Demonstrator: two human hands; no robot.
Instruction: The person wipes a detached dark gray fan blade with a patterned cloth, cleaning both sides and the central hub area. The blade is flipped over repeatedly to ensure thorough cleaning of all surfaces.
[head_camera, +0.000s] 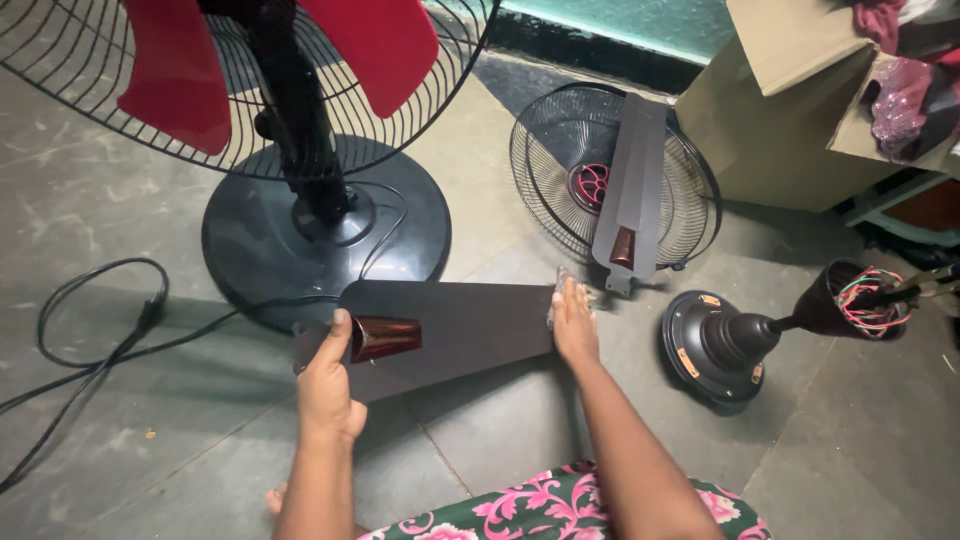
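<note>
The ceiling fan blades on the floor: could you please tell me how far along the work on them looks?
Done: nothing I can confirm. One dark blade lies apart on the wire fan guard. In hand: the left hand grips the second blade near its copper trim, and the right hand presses a small cloth or pad at its wide end. Left: the fan motor lies blade-less with loose wires showing.

The floor was grey stone tiles, dimly lit. A teal wall stood behind, and an open cardboard box rested near it.
</note>
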